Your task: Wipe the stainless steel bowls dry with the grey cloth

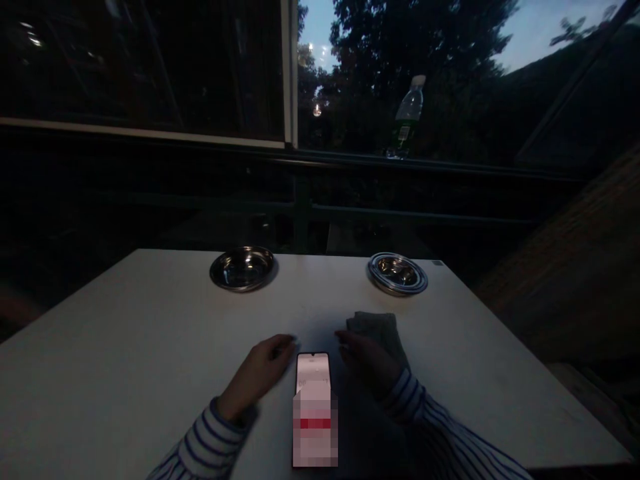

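My left hand [260, 372] hovers over the white table just left of a phone, its thumb and fingers curled together. A small pale glint shows at its fingertips, too faint to name. To the right of the phone is my right hand [367, 360], dim and slightly blurred, with bent fingers drawn in; anything held there is hidden. Between the hands and nearer to me stands the phone [313, 373], its screen lit pink and partly pixelated. A folded grey-green cloth [375, 323] lies just beyond my right hand, which partly covers it.
A shiny metal dish [243, 288] rests at the table's [150, 333] far left, and what look like nested metal dishes [397, 288] sit at far right. A plastic bottle [407, 123] with a green label stands on the window ledge. The surroundings are dark.
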### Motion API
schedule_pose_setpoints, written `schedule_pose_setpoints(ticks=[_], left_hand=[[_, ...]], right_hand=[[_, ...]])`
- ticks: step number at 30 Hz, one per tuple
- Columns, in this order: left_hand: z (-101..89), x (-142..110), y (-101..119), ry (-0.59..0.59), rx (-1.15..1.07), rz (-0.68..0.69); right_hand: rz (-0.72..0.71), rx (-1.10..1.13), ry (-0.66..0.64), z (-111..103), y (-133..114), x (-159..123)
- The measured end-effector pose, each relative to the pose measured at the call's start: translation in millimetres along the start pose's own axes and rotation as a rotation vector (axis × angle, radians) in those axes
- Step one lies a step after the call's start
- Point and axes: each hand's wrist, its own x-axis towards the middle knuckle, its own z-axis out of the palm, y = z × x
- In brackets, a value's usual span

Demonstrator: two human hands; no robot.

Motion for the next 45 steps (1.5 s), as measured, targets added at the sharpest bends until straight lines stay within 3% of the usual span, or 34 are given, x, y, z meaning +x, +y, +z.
schedule_pose_setpoints(ticks=[3, 8, 25, 30, 35, 37, 41, 45], left_hand=[[10.9, -11.6, -7.9, -0.024, -0.011, 0.047], [21.5, -22.2, -8.3, -0.061, -0.096, 0.068], [22.2, -11.5, -8.8, -0.061, -0.072, 0.016], [2.5, -1.9, -7.6, 0.015, -0.035, 0.024], [-30.9, 8.3, -10.3, 0.213, -0.099, -0.012], [-46.3, 10.1, -12.3, 0.283, -0.121, -0.02], [-78.5, 18.3, -21.1, 0.54, -0.303, -0.024], [-107.3, 44.6, -41.1, 0.734, -0.359, -0.069]], right_hand=[[0.011, -0.012, -0.07, 17.1, -4.1, 1.1], [0.02, -0.01, -0.129, 28.0, -5.6, -1.4], [0.063, -0.109, -0.064, 31.9, -8.8, -2.6], [0.06, -0.154, -0.048, 19.4, -18.2, 0.8], [0.037, -0.184, -0.06, -2.3, -36.1, 19.7], [0.009, -0.185, -0.084, -11.3, -42.4, 34.6], [-0.061, -0.185, -0.131, -24.9, -50.6, 74.1], [-0.076, -0.176, -0.135, -26.9, -56.5, 116.2]])
